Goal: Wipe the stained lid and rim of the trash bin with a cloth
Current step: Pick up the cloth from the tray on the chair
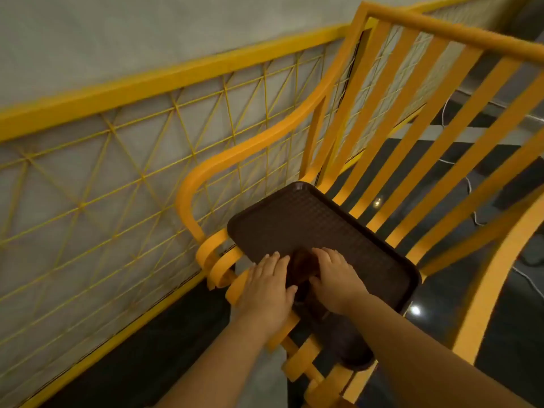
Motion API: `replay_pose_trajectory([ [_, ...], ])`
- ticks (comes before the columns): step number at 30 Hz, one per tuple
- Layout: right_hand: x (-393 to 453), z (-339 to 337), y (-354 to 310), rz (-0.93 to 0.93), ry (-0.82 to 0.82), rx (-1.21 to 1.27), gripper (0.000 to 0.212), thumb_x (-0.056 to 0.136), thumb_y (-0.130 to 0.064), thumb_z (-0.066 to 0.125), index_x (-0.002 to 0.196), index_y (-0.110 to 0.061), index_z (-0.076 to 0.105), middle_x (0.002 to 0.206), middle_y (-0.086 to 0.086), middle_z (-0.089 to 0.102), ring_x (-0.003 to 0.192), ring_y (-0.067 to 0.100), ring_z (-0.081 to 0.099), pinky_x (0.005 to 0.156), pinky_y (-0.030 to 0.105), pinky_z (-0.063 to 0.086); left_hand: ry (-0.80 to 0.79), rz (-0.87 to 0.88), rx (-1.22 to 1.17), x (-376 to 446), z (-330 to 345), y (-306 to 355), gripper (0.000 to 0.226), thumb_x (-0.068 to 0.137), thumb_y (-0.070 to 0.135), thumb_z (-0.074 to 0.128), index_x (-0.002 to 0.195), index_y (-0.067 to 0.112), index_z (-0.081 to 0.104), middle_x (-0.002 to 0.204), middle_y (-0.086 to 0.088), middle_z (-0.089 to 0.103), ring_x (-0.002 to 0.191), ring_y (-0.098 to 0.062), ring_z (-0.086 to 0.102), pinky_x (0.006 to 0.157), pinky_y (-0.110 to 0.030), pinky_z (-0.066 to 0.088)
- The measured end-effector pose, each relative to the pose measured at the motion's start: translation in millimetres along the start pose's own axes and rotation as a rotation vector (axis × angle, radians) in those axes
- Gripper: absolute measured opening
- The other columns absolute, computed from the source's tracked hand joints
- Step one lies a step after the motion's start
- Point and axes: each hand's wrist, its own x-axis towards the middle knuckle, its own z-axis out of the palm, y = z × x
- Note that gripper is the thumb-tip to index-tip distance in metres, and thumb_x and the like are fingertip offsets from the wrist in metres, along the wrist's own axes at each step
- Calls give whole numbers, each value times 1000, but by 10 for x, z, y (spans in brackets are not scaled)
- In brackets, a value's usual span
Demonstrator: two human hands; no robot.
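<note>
A dark brown tray (pixel 309 228) lies on the seat of a yellow slatted bench (pixel 412 160). A dark brown cloth (pixel 303 266) sits bunched on the tray's near edge, between my hands. My left hand (pixel 268 287) lies flat with straight fingers on the tray's left near corner, its thumb touching the cloth. My right hand (pixel 334 278) rests on the cloth's right side, with fingers bent over it and the thumb against it. A dark rounded object (pixel 353 343) shows below the bench front, partly hidden by my right forearm; what it is cannot be told.
The bench's curled yellow armrest (pixel 212 260) stands just left of my left hand. A yellow wire-mesh fence (pixel 117 172) against a grey wall runs along the left. Dark glossy floor (pixel 500 290) with white cables lies behind the slats.
</note>
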Motion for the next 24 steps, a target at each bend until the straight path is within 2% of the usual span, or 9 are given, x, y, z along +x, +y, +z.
replay_pose_trajectory([
  [5,134,146,166,93,-56,41,67,92,-29,54,149,-21,18,155,6,23,143,26,16,116,44,21,-69,-15,42,285,181,-22,61,99,39,36,152,24,10,160,3,6,147,-15,-2,119,-37,-1],
  [11,144,339,228,134,-4,79,79,88,-35,61,150,-20,14,143,5,41,131,24,38,109,40,34,-134,-21,18,270,438,-149,61,100,40,32,152,23,7,160,3,7,147,-14,-3,119,-35,-1],
  [12,140,358,222,147,15,70,78,87,-36,62,149,-20,18,139,5,43,128,24,40,107,39,35,-139,-20,13,242,448,-163,60,100,39,31,152,23,7,160,4,7,146,-13,-3,119,-35,-1],
  [14,142,351,209,173,13,48,61,86,-37,62,139,-20,40,127,3,50,119,23,44,102,36,40,-137,-24,-46,199,440,-179,57,101,39,28,152,24,6,160,4,8,146,-12,-3,118,-32,0],
  [16,136,316,178,196,-16,117,41,85,-34,64,123,-20,56,113,1,50,108,21,48,91,33,45,-128,-58,-220,140,388,-146,56,101,39,26,152,25,7,159,5,9,146,-12,-1,117,-30,5],
  [18,101,255,97,194,-31,267,30,84,-28,66,113,-21,59,107,-1,49,96,15,52,78,25,46,-126,-135,-512,66,312,-106,56,101,42,28,152,26,9,158,5,12,146,-13,6,116,-31,13],
  [20,28,171,-49,162,-28,447,24,85,-21,66,107,-24,58,104,-3,56,86,8,56,68,18,45,-119,-226,-835,-19,209,-89,58,99,47,29,151,29,11,157,4,18,144,-16,19,113,-33,23],
  [22,-78,77,-244,109,-41,597,21,84,-17,66,103,-24,60,99,-4,63,83,4,60,65,15,47,-98,-351,-1047,-106,114,-110,60,96,54,31,150,32,18,152,2,30,138,-20,33,106,-34,30],
  [24,-201,0,-456,60,-120,754,20,84,-16,67,102,-22,62,95,-3,67,82,8,65,66,16,50,-93,-488,-1259,-203,10,-189,59,91,60,36,143,33,35,140,-1,48,126,-23,48,102,-37,37],
])
